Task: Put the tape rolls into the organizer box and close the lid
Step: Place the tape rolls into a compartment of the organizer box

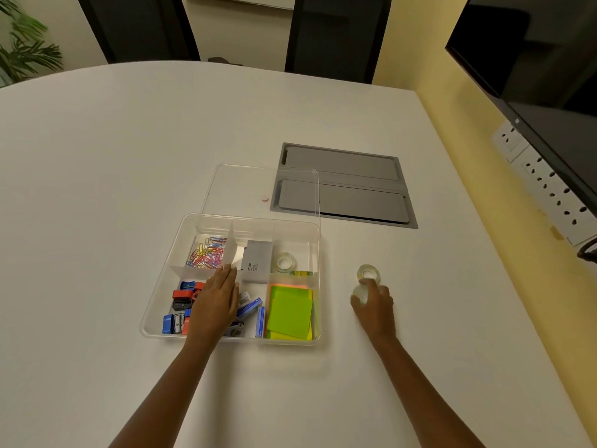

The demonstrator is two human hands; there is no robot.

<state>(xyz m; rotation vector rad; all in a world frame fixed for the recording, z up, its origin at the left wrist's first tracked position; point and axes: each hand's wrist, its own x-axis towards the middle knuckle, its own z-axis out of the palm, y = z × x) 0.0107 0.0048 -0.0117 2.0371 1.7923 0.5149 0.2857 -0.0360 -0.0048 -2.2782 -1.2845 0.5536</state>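
My left hand [215, 302] lies flat, fingers together, over the middle of the clear organizer box [155, 313], fingertips at the white divider [231, 250]. I reckon that's to steady the box while the other hand does the work. My right hand [373, 302] is out on the white table [129, 156], well right of the box, fingers curled around a clear tape roll [361, 294], so that one is being gripped. A second clear tape roll [369, 273] sits on the table, touching my fingertips.

One tape roll [285, 262] is already in the box's back right compartment, beside the grey box [257, 265]. Its label reads something like "mlin"; the smaller print is too small to make out.

The lid [258, 189] lies flat behind the box, partly over the grey floor-box hatch [349, 185], out of the way until filling is done. Paper clips [208, 252], sharpeners [181, 305] and green sticky notes [289, 313] fill the other compartments. Two rolls to go, then the lid.
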